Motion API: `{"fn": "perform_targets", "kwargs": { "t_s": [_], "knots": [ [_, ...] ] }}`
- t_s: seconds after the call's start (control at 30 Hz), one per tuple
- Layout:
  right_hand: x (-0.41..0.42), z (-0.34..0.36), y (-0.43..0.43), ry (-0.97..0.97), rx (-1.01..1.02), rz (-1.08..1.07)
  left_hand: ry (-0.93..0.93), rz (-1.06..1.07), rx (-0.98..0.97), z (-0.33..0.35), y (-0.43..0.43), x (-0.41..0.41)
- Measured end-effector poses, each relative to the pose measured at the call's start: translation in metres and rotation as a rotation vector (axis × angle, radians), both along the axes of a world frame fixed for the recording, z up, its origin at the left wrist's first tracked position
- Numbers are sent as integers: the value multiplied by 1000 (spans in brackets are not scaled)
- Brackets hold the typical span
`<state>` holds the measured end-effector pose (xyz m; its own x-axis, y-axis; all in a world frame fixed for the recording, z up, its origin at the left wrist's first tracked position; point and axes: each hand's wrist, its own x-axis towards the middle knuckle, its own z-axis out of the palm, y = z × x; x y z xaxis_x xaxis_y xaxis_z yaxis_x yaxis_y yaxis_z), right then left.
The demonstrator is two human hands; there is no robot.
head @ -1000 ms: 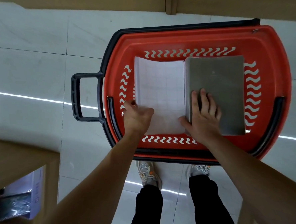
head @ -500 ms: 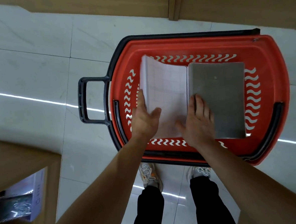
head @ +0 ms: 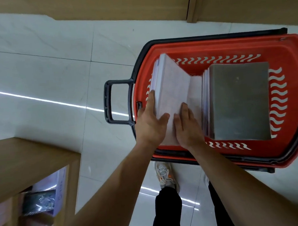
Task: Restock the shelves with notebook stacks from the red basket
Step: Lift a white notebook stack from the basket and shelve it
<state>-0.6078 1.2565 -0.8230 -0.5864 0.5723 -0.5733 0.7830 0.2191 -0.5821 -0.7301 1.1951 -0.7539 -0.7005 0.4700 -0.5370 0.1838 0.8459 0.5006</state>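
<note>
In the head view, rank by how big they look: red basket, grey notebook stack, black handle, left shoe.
Largest to smallest:
1. red basket
2. grey notebook stack
3. black handle and left shoe look alike; a trouser leg hides part of the shoe.

Red basket (head: 289, 51) on tiled floor (head: 46, 75), black handle (head: 109, 104) at its left. Inside, white stack (head: 171, 97) tilted, left edge raised. On that edge left hand (head: 150, 125) grips, thumb over top page. Beside thumb, right hand (head: 187, 128) flat on page. At basket's right, grey stack (head: 240, 103) lying flat. Lower left, wooden shelf (head: 25, 158) with packs inside.
</note>
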Motion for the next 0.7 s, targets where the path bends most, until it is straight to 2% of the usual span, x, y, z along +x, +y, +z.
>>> {"fn": "perform_targets", "kwargs": {
  "t_s": [0.07,0.2,0.4,0.7],
  "knots": [
    [3,-3,-2,53,-109,-48,-4,4,6,-1,-3,-1],
    [2,-2,2,39,-227,-120,-32,28,24,-1,-8,-3],
    [-1,-3,13,235,-413,-310,-75,43,109,6,-8,-4],
    [-15,1,12,248,-443,-439,-105,63,157,11,-8,-6]
  ]
}}
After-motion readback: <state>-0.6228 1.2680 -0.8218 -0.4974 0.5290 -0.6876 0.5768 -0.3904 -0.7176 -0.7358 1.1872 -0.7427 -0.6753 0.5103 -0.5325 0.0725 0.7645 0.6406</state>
